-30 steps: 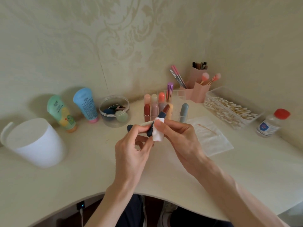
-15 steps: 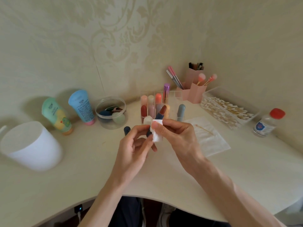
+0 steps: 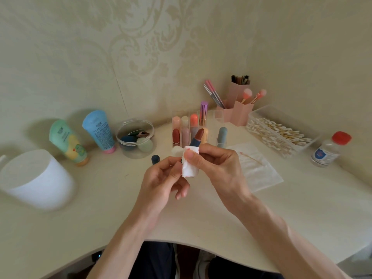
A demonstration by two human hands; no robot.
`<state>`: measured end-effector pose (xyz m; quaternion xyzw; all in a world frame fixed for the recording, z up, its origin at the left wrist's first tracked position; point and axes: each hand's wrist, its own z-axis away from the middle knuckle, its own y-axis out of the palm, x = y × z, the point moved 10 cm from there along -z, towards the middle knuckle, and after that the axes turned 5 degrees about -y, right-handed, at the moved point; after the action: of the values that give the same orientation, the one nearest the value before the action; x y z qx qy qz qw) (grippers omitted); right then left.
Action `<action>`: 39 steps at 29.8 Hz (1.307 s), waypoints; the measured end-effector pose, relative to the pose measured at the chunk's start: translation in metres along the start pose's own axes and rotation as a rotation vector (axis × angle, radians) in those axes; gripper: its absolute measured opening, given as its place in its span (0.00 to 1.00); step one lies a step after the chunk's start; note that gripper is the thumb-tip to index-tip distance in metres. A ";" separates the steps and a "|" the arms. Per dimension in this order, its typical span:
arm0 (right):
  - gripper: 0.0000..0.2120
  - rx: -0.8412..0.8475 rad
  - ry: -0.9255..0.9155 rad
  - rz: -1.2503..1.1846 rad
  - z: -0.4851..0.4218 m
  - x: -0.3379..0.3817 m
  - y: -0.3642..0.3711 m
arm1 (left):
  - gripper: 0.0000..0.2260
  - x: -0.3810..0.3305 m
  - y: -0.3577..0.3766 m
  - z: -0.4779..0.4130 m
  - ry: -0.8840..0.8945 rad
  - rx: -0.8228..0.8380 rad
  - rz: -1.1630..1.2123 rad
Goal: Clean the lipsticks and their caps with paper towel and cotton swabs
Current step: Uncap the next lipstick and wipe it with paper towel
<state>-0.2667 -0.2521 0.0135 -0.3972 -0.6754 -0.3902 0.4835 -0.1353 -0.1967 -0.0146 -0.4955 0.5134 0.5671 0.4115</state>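
Observation:
An uncapped lipstick (image 3: 196,139) with a dark blue tube and brown-red tip stands tilted between my hands above the desk. A folded white paper towel (image 3: 189,165) wraps its tube. My right hand (image 3: 218,168) pinches the towel around the tube, thumb on top. My left hand (image 3: 163,182) grips the tube's lower end; that end is hidden. Its dark blue cap (image 3: 155,159) stands on the desk just left of my left hand. Several capped lipsticks (image 3: 185,129) sit in a clear organiser behind. A used cotton swab (image 3: 250,158) lies on a flat paper towel (image 3: 255,168).
A clear box of cotton swabs (image 3: 279,133) and a red-capped bottle (image 3: 330,149) stand at right. Pink brush holders (image 3: 236,109) are at the back. At left are a white bin (image 3: 34,178), two tubes (image 3: 84,135) and a clear tub of sponges (image 3: 135,137).
My right hand has shifted the towel slightly down along the tube, baring more of the tube's top; my left hand keeps its hold. The view has drifted a little.

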 end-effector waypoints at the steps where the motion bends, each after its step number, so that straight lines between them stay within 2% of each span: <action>1: 0.08 0.002 -0.008 0.010 0.000 0.001 0.000 | 0.10 0.003 0.003 0.000 -0.041 0.043 0.036; 5: 0.11 0.040 -0.052 0.048 -0.001 0.004 0.002 | 0.11 0.011 0.015 0.002 -0.177 0.175 0.191; 7: 0.09 0.044 -0.041 0.050 -0.002 0.004 0.001 | 0.12 0.011 0.018 0.003 -0.181 0.184 0.229; 10: 0.08 0.013 0.002 0.036 -0.002 0.000 -0.003 | 0.10 0.000 0.011 0.002 -0.004 0.061 0.014; 12: 0.11 -0.003 0.033 0.006 -0.002 -0.004 -0.005 | 0.10 -0.010 0.009 0.005 0.121 -0.030 -0.152; 15: 0.12 0.011 0.048 -0.056 -0.001 -0.005 0.000 | 0.12 -0.019 0.002 0.013 0.217 -0.182 -0.263; 18: 0.12 0.062 0.036 -0.044 0.001 -0.004 0.007 | 0.09 -0.032 -0.006 0.022 0.321 -0.308 -0.333; 20: 0.12 0.060 0.043 -0.033 0.001 -0.006 0.008 | 0.10 -0.037 -0.005 0.026 0.364 -0.330 -0.393; 23: 0.12 0.018 0.063 -0.045 0.001 -0.008 0.004 | 0.19 -0.042 -0.007 0.030 0.389 -0.385 -0.455; 26: 0.15 -0.020 0.076 -0.078 -0.002 -0.009 -0.001 | 0.18 -0.050 0.001 0.033 0.498 -0.347 -0.533; 30: 0.15 -0.064 0.121 -0.103 -0.003 -0.014 -0.007 | 0.23 -0.052 0.005 0.035 0.574 -0.345 -0.609; 36: 0.14 -0.047 0.164 -0.106 0.000 -0.021 -0.004 | 0.17 -0.059 0.005 0.041 0.662 -0.479 -0.740; 39: 0.14 -0.034 0.152 -0.090 0.000 -0.021 -0.003 | 0.16 -0.055 0.002 0.036 0.592 -0.465 -0.690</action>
<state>-0.2645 -0.2568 -0.0069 -0.3438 -0.6474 -0.4520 0.5083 -0.1324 -0.1592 0.0392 -0.8541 0.2748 0.3327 0.2904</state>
